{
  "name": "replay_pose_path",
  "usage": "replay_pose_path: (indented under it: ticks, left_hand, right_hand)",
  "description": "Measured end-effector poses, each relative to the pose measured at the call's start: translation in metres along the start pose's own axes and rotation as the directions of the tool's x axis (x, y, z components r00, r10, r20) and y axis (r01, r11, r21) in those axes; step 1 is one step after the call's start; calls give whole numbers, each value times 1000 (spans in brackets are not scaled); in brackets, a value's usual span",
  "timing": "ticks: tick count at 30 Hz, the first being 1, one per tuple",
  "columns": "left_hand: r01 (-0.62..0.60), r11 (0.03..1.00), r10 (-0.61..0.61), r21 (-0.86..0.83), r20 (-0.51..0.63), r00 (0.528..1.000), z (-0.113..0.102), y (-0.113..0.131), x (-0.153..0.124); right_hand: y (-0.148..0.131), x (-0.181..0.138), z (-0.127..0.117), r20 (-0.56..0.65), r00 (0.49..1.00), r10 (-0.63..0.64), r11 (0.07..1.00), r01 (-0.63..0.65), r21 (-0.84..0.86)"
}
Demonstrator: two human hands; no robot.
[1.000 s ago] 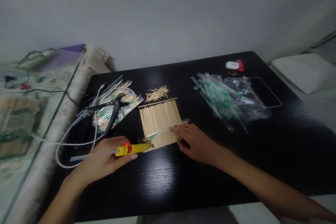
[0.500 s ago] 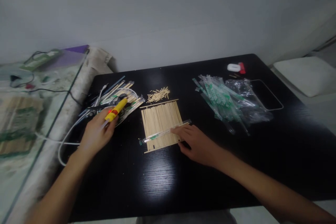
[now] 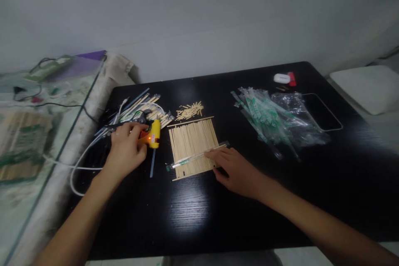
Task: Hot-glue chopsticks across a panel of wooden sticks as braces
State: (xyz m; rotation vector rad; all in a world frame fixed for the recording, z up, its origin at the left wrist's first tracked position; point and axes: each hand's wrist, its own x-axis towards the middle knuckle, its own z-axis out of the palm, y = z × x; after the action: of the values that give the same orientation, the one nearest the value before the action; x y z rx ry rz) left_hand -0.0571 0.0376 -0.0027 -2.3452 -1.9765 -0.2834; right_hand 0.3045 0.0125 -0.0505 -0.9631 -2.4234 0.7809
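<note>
As the yellow plastic glue gun [image 3: 155, 128] leaves the flat pale-wood stick mat [image 3: 192, 139], left hand [image 3: 127, 144]: closed around its handle, left of the mat.
Right hand [image 3: 233, 169]: half-open, fingertips on a clear-wrapped wooden stick [image 3: 189, 159] crossing the mat, apparently steadying it alone.

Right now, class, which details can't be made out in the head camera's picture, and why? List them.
All in the head view:
- Yellow glue gun: handle partly hidden by the left hand.
- Row of sticks: near right corner partly covered by the right hand.
- Plastic wrappers: green print too small and blurred to read.
- White seat: cut off by the right edge.
</note>
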Motion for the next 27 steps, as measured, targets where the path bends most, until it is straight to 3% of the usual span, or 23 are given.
replay_pose_path:
  ticks: [5, 7, 13, 27]
  left_hand:
    - [-209, 968, 217, -140, 47, 975, 0, 39, 21]
    - [-238, 959, 251, -156, 67, 966, 6, 50, 30]
    - [-215, 966, 231, -141, 111, 967, 20, 58, 43]
    - [-216, 970, 230, -112, 136, 964, 23, 60, 54]
  right_hand:
    - [0, -1, 0, -2, 1000, 9, 1000, -9, -13]
    - [0, -1, 0, 3, 1000, 15, 1000, -15, -10]
    - [-1, 0, 0, -3, 1000, 6, 1000, -6, -7]
    - [-1, 0, -1, -1, 1000, 4, 1000, -4, -9]
